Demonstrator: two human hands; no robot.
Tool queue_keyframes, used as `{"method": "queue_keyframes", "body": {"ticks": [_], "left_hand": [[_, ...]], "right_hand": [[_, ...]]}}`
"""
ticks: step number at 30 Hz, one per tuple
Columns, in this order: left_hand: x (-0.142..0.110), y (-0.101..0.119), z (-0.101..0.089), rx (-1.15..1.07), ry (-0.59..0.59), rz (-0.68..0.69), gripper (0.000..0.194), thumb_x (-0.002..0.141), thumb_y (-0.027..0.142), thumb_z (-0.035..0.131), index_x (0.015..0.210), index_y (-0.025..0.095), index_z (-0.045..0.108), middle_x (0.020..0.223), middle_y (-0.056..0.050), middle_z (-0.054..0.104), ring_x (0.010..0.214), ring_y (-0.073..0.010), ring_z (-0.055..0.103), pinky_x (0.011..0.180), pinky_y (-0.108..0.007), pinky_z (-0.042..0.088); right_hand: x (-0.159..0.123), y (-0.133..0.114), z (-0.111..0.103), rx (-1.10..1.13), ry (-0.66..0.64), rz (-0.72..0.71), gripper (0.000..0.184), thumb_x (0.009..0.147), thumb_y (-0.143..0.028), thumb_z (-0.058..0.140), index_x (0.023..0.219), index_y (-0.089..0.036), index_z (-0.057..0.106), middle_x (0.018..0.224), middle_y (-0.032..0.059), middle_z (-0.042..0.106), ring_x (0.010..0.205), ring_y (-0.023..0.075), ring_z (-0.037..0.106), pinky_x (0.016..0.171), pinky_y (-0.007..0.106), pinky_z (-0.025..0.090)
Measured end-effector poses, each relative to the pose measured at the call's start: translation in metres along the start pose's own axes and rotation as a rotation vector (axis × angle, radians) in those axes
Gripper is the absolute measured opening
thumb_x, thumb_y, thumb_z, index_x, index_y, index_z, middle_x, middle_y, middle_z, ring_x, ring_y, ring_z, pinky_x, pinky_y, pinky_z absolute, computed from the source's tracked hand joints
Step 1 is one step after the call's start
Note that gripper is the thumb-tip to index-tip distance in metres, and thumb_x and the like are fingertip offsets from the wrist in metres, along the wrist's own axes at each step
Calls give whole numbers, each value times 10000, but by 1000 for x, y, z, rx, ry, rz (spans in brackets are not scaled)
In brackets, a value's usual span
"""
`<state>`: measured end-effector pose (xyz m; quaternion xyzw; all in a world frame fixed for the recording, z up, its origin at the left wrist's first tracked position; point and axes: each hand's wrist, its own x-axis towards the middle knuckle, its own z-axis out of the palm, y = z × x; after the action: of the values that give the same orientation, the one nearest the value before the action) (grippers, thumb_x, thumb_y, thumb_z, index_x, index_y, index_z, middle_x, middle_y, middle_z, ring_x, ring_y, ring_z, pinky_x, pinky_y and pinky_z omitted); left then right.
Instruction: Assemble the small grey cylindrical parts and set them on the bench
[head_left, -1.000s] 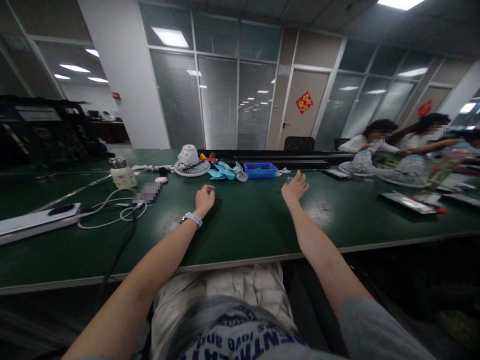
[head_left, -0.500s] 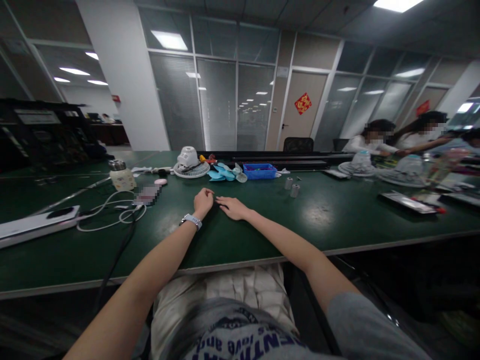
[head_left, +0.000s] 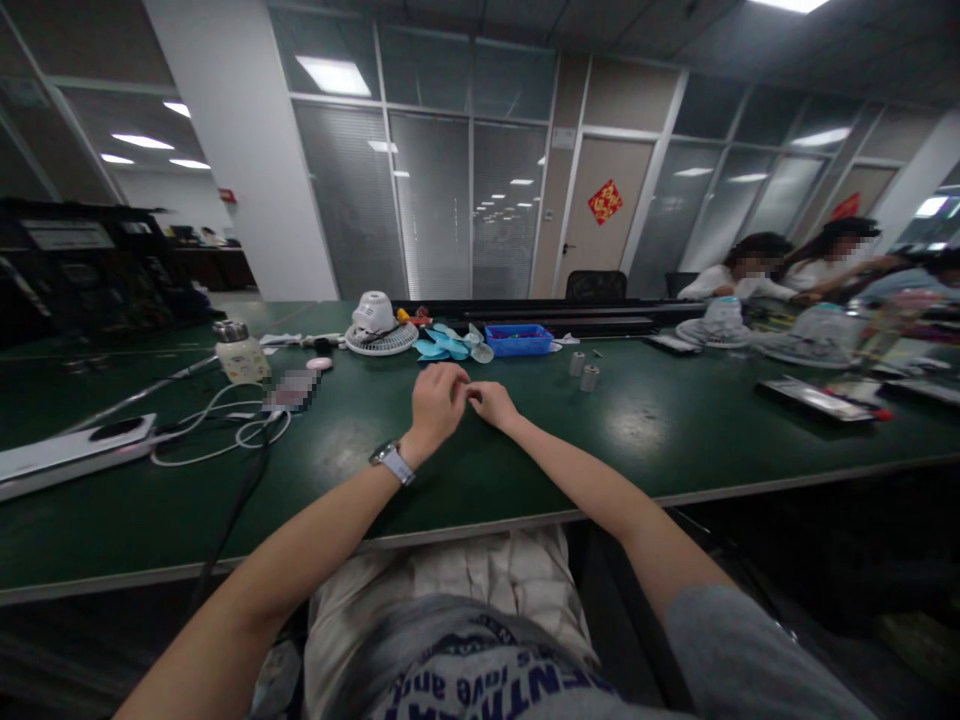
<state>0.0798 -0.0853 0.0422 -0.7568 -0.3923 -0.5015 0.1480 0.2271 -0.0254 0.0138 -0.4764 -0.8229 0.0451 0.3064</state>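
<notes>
My left hand [head_left: 439, 402], with a watch on its wrist, is raised a little over the green table, its fingers curled and drawn together. My right hand [head_left: 493, 403] meets it from the right, thumb and fingers pinched. The fingertips of both touch or nearly touch, and anything between them is too small or hidden to make out. Beyond the hands lie light-blue fan blades [head_left: 442, 344] and a blue plastic bin [head_left: 517, 341] with small things inside. Two short metal cylinders [head_left: 589, 378] stand to the right of my right hand.
A white fan part with a round grille [head_left: 381, 340] sits at the back. On the left are a bottle [head_left: 241, 355], a looped white cable [head_left: 238, 432] and a white power strip [head_left: 75, 450]. A flat tray-like object [head_left: 817, 398] lies right. Co-workers sit at far right.
Both hands have shifted right. My left hand has risen and turned, and its fingers now meet those of my right hand, which has gone from lying flattish to pinching.
</notes>
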Motion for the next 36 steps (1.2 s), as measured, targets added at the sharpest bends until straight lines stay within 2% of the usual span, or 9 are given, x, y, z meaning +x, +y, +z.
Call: {"method": "queue_keyframes", "body": {"ticks": [4, 6, 9, 11, 16, 19, 24, 28, 36], "left_hand": [[-24, 70, 0, -109, -201, 979, 136, 900, 188, 461, 828, 205, 575, 830, -35, 636, 708, -139, 530, 651, -288, 385], [-32, 88, -1, -123, -234, 1229, 147, 907, 172, 478, 787, 198, 560, 784, -25, 613, 668, -125, 511, 603, -281, 362], [-37, 93, -5, -93, -209, 1256, 149, 909, 158, 489, 780, 192, 554, 793, -37, 612, 657, -124, 508, 577, -285, 350], [-38, 90, -8, -101, -208, 1249, 149, 912, 162, 492, 779, 193, 554, 807, -44, 617, 654, -123, 509, 570, -286, 352], [-39, 91, -9, -92, -295, 1294, 165, 931, 181, 463, 815, 206, 579, 883, -52, 642, 674, -116, 531, 583, -280, 379], [-39, 93, -9, -92, -329, 1281, 182, 938, 183, 446, 823, 207, 586, 904, -57, 647, 685, -117, 540, 591, -279, 382], [-38, 93, -10, -149, -212, 1276, 150, 915, 173, 497, 786, 190, 570, 845, -60, 628, 665, -124, 525, 588, -287, 373], [-38, 94, -10, -135, -228, 1268, 161, 916, 168, 489, 779, 202, 565, 824, -47, 629, 662, -123, 523, 588, -290, 385], [-39, 93, -8, -83, -236, 1280, 182, 936, 186, 451, 809, 207, 579, 855, -43, 639, 666, -118, 522, 591, -285, 385]], "right_hand": [[-1, 26, -36, -93, 153, 111, 389, 855, -77, 471, 1136, -235, 688, 1105, 17, 701, 993, 177, 628, 928, 274, 441], [-4, 46, -62, -199, 306, 206, 419, 863, -71, 422, 1157, -229, 676, 1160, 36, 677, 1045, 193, 603, 973, 309, 411], [-17, 84, -98, -333, 525, 403, 428, 862, -70, 394, 1177, -192, 658, 1156, 93, 664, 1077, 231, 579, 985, 365, 385], [-29, 108, -114, -369, 605, 541, 420, 858, -69, 392, 1159, -188, 660, 1115, 112, 669, 1051, 238, 586, 958, 373, 393], [-46, 142, -121, -331, 600, 723, 395, 846, -63, 417, 1105, -196, 682, 1054, 108, 690, 977, 218, 615, 878, 327, 424], [-45, 147, -117, -310, 616, 717, 396, 836, -57, 425, 1093, -208, 687, 1057, 91, 697, 971, 212, 621, 861, 305, 428], [-42, 149, -115, -294, 633, 667, 392, 839, -68, 423, 1113, -195, 673, 1045, 97, 699, 975, 213, 617, 884, 311, 425], [-42, 149, -113, -305, 640, 586, 403, 844, -71, 401, 1127, -188, 662, 1069, 92, 692, 980, 207, 611, 903, 314, 418], [-42, 147, -112, -283, 624, 642, 374, 843, -83, 427, 1098, -194, 678, 1037, 91, 704, 958, 212, 630, 876, 312, 443]]}}
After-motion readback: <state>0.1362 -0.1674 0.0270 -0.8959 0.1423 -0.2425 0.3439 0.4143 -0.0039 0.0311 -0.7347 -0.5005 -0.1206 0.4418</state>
